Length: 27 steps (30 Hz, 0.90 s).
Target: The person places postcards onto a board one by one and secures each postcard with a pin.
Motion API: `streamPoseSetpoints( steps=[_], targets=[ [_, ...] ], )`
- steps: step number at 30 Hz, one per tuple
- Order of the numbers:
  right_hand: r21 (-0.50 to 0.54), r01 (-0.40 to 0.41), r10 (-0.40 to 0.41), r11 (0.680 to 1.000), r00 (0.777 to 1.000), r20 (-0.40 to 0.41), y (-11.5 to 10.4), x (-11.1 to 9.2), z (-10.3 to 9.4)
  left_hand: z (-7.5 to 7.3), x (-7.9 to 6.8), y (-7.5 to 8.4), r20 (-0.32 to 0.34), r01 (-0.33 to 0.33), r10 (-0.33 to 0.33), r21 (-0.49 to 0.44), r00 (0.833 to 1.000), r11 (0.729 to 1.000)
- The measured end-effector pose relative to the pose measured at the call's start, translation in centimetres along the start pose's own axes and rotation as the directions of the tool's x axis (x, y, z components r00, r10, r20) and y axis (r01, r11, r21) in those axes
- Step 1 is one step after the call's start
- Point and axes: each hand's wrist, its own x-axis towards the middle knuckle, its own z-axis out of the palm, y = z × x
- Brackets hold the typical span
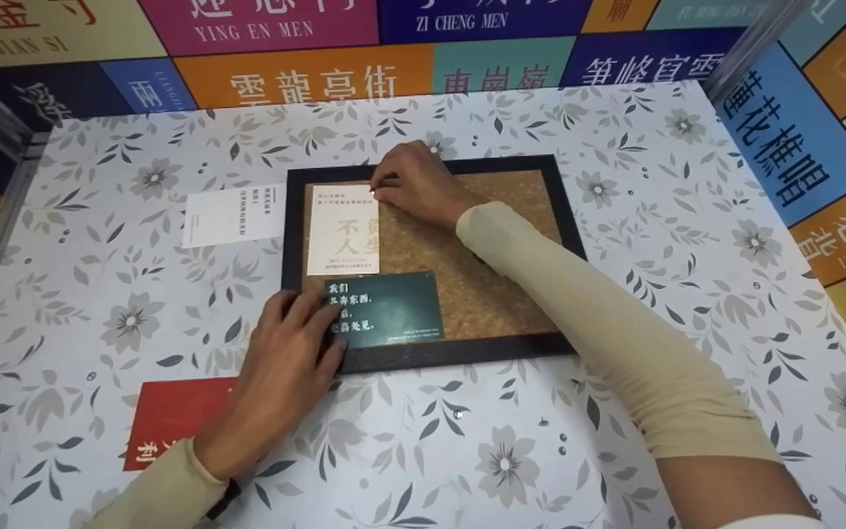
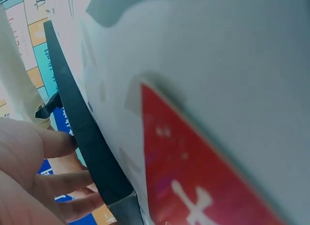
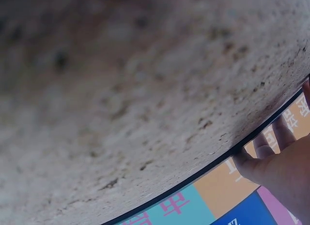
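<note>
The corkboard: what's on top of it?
A white card and a green card lie on the corkboard. The right hand covers some cork, and the left hand covers part of the green card. Whatever is underneath is hidden.

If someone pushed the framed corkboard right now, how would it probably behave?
The framed corkboard should stay stiff, judging by its straight black frame. Lying broad and flat on the table, it would likely slide rather than tip. The white card and green card on it look thin and light, so they might shift unless fastened.
</note>
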Motion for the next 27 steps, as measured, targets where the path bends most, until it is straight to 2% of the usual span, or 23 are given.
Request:
streamPoseSetpoints(
  steps=[10,14,21,27],
  targets=[
    [-0.02,-0.009,0.009,1.0,1.0,0.011,0.0,-0.1,-0.1,0.0,0.5,0.3,0.012,0.079,-0.078,-0.072,0.997,0.994],
    [-0.026,0.0,0.0,1.0,1.0,0.021,0.1,-0.3,-0.2,0.0,0.6,0.3,0.006,0.08,-0.08,-0.08,0.997,0.994],
    [-0.054,0.079,-0.077,0.995,0.997,0.028,0.2,-0.7,-0.5,-0.1,0.6,0.2,0.0,0.071,-0.071,-0.079,0.997,0.994],
    [-0.015,0.054,-0.054,0.998,0.998,0.016,-0.5,-1.7,-1.5,-0.2,0.6,0.1,0.006,0.075,-0.075,-0.082,0.997,0.994]
  ],
)
